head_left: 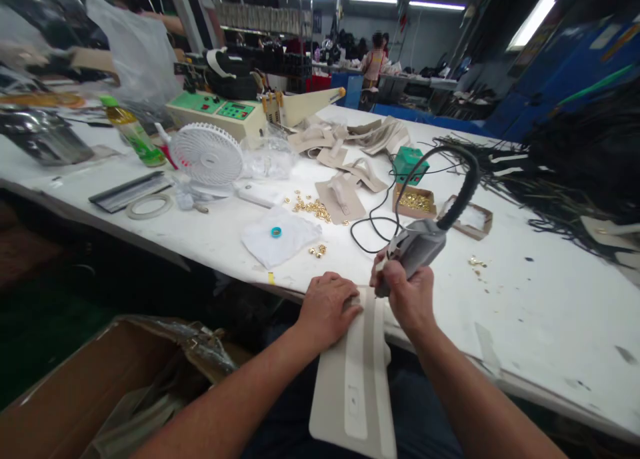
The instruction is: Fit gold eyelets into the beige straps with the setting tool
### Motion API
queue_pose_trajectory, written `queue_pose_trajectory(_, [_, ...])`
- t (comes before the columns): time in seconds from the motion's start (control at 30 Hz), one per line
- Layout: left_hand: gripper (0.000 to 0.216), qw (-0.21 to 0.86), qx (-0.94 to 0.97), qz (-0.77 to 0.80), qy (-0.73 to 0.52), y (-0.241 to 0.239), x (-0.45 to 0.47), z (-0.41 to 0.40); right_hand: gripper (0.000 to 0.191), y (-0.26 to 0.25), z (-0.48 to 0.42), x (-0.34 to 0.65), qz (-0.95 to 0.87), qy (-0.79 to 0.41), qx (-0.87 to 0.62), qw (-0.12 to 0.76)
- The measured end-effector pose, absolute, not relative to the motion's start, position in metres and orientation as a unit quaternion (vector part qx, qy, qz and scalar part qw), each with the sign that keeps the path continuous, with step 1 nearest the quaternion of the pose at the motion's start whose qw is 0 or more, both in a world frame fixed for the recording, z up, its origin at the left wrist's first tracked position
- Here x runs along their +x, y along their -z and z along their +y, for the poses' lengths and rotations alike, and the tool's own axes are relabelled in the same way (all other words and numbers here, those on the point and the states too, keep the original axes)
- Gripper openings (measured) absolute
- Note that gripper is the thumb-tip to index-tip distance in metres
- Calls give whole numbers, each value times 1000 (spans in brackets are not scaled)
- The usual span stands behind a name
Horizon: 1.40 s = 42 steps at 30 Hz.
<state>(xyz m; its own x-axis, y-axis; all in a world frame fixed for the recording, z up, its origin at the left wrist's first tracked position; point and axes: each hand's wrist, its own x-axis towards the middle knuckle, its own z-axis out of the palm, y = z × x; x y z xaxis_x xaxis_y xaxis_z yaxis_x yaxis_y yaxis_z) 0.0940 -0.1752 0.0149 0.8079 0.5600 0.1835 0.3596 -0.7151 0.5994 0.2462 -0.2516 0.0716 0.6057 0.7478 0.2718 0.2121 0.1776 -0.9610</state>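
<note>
My left hand point(327, 307) lies palm down, fingers curled, pressing a beige leather piece point(356, 385) against the table's front edge. The piece hangs over the edge toward my lap and has a lighter strap down its middle. My right hand point(407, 292) is wrapped round a grey hand-held tool point(419, 244) with a black ribbed cable point(463, 185). The tool's tip points down at the top of the piece, right beside my left fingers.
On the white table point(540, 305) lie gold eyelets point(313, 207), a box of eyelets point(415, 202), a white cloth with a blue ring point(276, 232), a small fan point(207, 155), a bottle point(133, 131), tape roll point(147, 206), beige pieces point(345, 199). Cardboard box point(95, 385) at lower left. A person stands far back.
</note>
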Motion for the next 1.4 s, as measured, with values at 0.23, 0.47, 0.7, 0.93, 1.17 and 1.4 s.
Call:
queue_pose_trajectory(0.23, [44,255,916,267,-158,-29,96,-177,38,-60,-288,309,-509,-35,-806,300])
queue_pose_trajectory(0.47, [49,337,859,357,-148,-43,95,-181,39,-21,-316,339,-507,25,-839,198])
queue_pose_trajectory(0.7, [39,600,679,386,-174,-43,59,-211,37,-19,-380,287,-494,-46,-759,422])
queue_pose_trajectory(0.93, [59,797,308,430,-292,-30,14,-233,58,-14,-412,223,-371,-229,-779,451])
queue_pose_trajectory(1.17, [68,641,439,532,-337,10,-29,-237,47,-40,-376,214,-272,-449,-658,540])
queue_pose_trajectory(1.4, [111,306,831,322,-334,9,-48,-257,36,-59,-317,194,-198,-599,-541,556])
